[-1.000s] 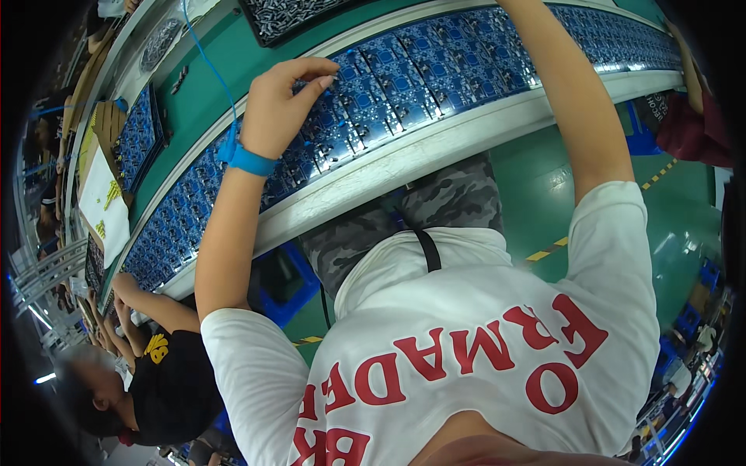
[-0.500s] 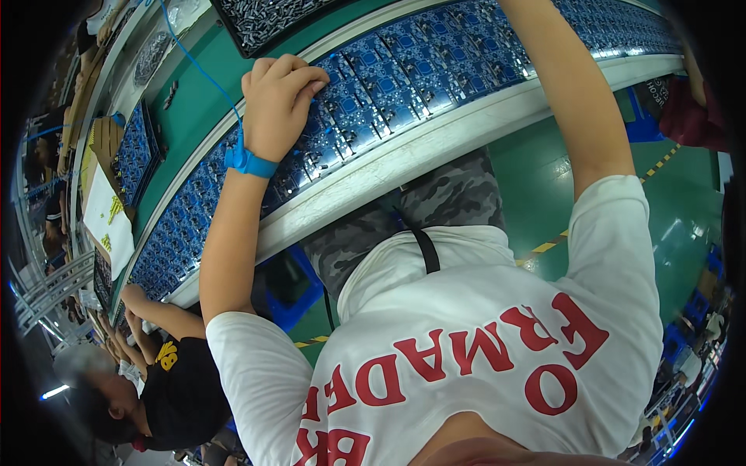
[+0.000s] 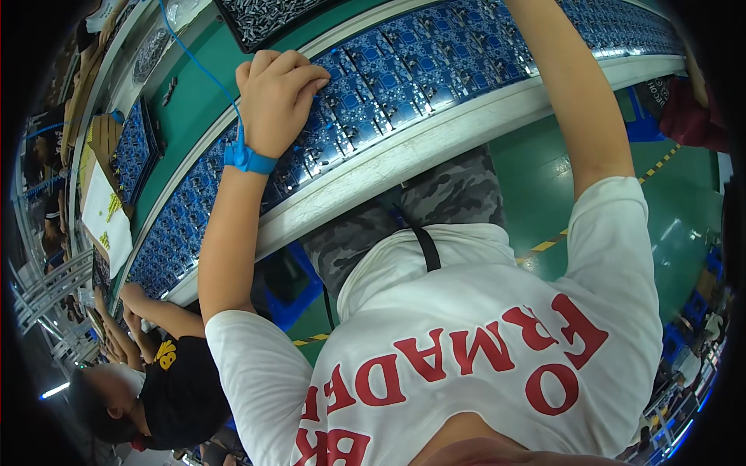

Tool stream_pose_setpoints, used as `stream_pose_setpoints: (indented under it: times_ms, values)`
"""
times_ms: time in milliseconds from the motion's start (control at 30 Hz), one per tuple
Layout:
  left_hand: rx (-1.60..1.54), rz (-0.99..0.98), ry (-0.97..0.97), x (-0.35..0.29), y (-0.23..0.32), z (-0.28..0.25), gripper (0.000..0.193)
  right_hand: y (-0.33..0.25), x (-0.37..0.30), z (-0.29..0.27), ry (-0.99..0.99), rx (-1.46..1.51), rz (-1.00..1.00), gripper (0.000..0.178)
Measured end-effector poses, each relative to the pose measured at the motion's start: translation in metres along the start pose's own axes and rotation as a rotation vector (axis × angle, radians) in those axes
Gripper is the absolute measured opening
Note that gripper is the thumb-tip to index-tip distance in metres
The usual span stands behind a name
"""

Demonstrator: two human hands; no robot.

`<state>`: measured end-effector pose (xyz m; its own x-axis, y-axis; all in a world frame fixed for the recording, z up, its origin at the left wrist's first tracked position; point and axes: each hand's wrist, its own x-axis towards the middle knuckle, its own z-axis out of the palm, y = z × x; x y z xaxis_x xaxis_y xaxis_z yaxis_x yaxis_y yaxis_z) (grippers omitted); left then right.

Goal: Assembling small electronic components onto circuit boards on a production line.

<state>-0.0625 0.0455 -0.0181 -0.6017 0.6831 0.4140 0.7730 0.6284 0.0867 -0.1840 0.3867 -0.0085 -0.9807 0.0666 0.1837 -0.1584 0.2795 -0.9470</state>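
Your left hand (image 3: pixel 280 97) was over the row of blue circuit boards (image 3: pixel 388 78), at the far edge of the row, back of the hand up, fingers bent, thumb and index tips drawn close together near the board surface; couldn't tell whether they pinched a small part or just met, or whether they touched the board. A blue wrist strap (image 3: pixel 252 161) sat on that wrist, its thin blue cord (image 3: pixel 198 64) running up and left. Your right forearm (image 3: pixel 583 101) crossed the boards and left the view at the top edge, so your right hand was out of frame and its grip couldn't be told. The boards lay flat, side by side, in a long curved band from lower left to upper right, with a pale rail (image 3: pixel 420 144) along your side of them. Beyond your left hand, a black tray (image 3: pixel 242 37) full of small metallic parts (image 3: pixel 276 15) sat on the green surface (image 3: pixel 186 101), a few dark parts (image 3: pixel 170 91) lying loose further left. More blue boards (image 3: pixel 134 155) lay further left, near a white sheet (image 3: pixel 97 198) with small yellow pieces (image 3: pixel 113 206) on it. At lower left, a co-worker in a black shirt (image 3: pixel 183 388) had a hand (image 3: pixel 134 297) at the near end of the row; at far right, a person in dark red (image 3: pixel 691 120) was partly visible.
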Motion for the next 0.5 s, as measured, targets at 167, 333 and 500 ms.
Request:
stream_pose_setpoints:
  times_ms: [167,333,500]
  values:
    - [-0.024,-0.009,-0.198,0.008,-0.003,-0.01,0.011,-0.009,-0.011,-0.005,0.089,0.155,-0.002,0.019]
    - [-0.382,-0.085,-0.043,0.026,-0.062,-0.008,0.016,-0.016,-0.049,0.019,-0.025,0.214,-0.2,0.019]
    - [0.193,-0.321,0.05,0.039,-0.093,0.002,0.02,-0.044,-0.124,0.065,-0.309,-0.28,-0.362,0.013]
